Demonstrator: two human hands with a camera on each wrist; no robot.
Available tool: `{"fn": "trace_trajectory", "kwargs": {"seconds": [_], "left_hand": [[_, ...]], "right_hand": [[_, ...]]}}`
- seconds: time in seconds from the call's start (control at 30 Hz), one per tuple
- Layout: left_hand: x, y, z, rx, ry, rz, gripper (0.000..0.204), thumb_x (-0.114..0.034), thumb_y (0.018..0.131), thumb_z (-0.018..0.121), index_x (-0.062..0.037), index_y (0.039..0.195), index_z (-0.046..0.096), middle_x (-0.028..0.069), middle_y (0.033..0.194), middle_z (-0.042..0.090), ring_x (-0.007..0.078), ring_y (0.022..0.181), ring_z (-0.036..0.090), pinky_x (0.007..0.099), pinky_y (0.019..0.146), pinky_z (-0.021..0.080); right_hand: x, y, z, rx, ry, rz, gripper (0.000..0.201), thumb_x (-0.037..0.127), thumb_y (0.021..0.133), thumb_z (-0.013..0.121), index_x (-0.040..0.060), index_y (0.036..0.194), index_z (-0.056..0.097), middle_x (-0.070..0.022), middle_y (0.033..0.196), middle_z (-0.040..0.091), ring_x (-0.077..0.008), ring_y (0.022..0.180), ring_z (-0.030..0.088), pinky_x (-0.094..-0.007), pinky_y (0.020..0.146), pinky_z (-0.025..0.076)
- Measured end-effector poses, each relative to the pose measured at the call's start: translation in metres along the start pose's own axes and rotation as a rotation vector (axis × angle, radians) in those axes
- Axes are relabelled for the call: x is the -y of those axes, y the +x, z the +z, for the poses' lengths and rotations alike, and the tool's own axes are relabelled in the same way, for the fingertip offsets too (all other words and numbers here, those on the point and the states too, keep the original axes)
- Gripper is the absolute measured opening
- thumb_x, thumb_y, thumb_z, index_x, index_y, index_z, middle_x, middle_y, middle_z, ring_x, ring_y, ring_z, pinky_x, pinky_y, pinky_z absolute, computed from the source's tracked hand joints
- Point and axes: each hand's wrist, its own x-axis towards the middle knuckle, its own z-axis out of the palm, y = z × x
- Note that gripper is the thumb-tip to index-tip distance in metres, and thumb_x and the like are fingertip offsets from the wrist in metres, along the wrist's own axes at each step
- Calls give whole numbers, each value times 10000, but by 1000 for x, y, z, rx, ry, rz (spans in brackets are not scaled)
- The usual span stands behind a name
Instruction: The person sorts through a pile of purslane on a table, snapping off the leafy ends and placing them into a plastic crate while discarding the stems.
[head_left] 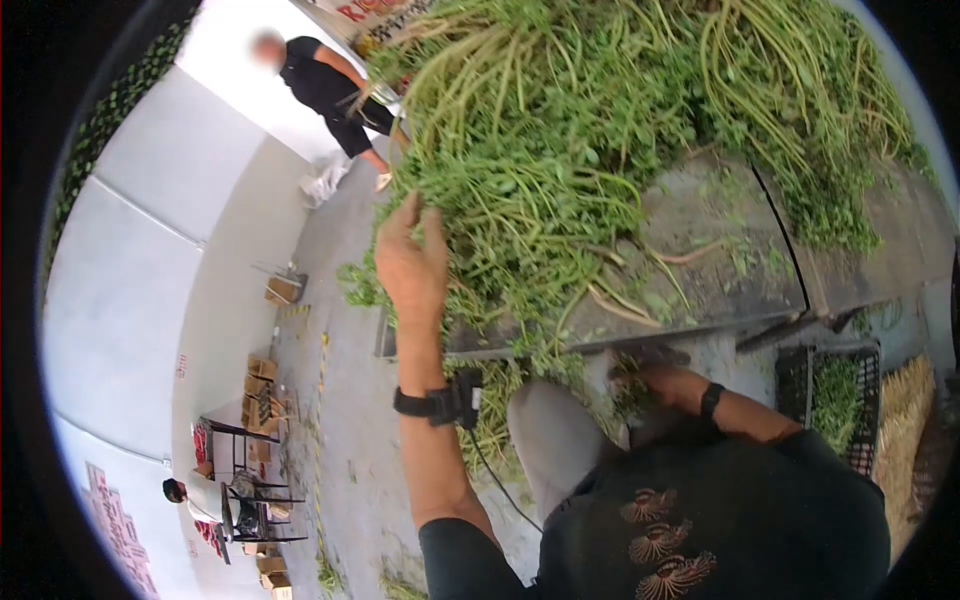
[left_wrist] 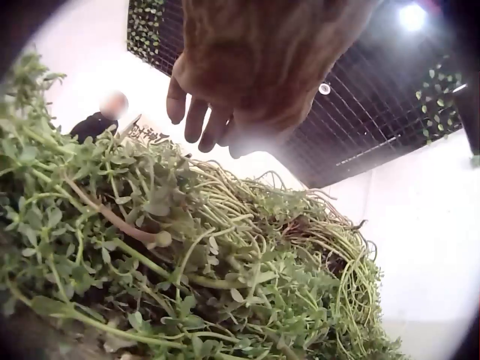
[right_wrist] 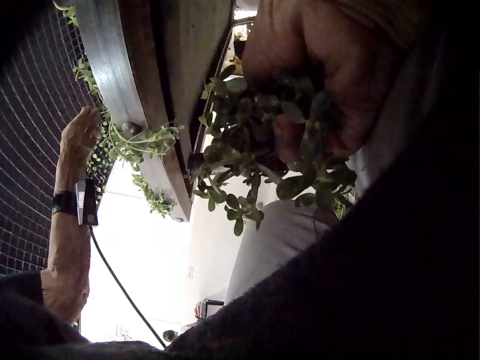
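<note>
A large heap of purslane (head_left: 560, 170), with small fleshy leaves and long pale stems, covers much of the table (head_left: 715, 215). My left hand (head_left: 412, 268) is at the heap's left side, fingers loosely extended. In the left wrist view, that hand (left_wrist: 251, 82) hangs above the greens (left_wrist: 225, 277) and grips nothing. Below the table's near edge, beside my knee, my right hand (head_left: 668, 384) holds a small bunch of purslane. The right wrist view shows this bunch (right_wrist: 236, 154) with its leaves poking out from under the curled fingers (right_wrist: 360, 90).
A black crate (head_left: 795, 385) of greens stands at the right, beside a woven straw-coloured sack (head_left: 900, 440). More greens (head_left: 495, 400) lie under the table edge. One person (head_left: 335, 95) stands beyond the table; another (head_left: 205, 498) sits far left near cardboard boxes (head_left: 260, 385).
</note>
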Motion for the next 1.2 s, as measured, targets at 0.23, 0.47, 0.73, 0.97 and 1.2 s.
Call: {"fn": "trace_trajectory", "kwargs": {"seconds": [0.23,0.47,0.73,0.97,1.2], "left_hand": [[-44,13,14,359,101,-359,353,-376,830,578,-36,804,670,150,771,631,323,699,613,390,645,469],[-38,-22,15,211,-150,-377,206,-246,805,611,-56,849,679,112,805,606,304,681,584,385,602,447],[-60,-41,-21,60,-490,-531,183,-134,870,576,25,892,665,41,727,652,51,575,512,218,531,414],[-113,0,-1,-29,-702,-165,154,-121,864,587,14,922,630,78,746,627,123,626,564,256,575,447],[-158,-14,12,137,-816,-83,150,-138,825,624,-1,882,605,121,747,587,186,630,577,289,583,453]], "right_hand": [[-11,11,-4,-104,-45,-140,715,399,681,776,98,1251,467,-119,1273,461,-289,1138,461,-495,912,411],[20,-38,13,92,37,-63,846,405,707,752,82,1373,344,-140,1455,230,-298,1334,229,-474,1027,304],[22,-35,31,-310,-194,6,577,177,794,689,-3,1278,434,-145,1290,448,-190,1139,468,-309,762,480],[52,-62,54,81,-74,-104,669,183,760,724,-2,1307,386,-163,1403,298,-316,1260,335,-435,982,343],[37,-51,47,-252,-50,-137,499,124,755,723,-42,1167,496,-127,1191,525,-267,982,568,-358,838,464]]}}
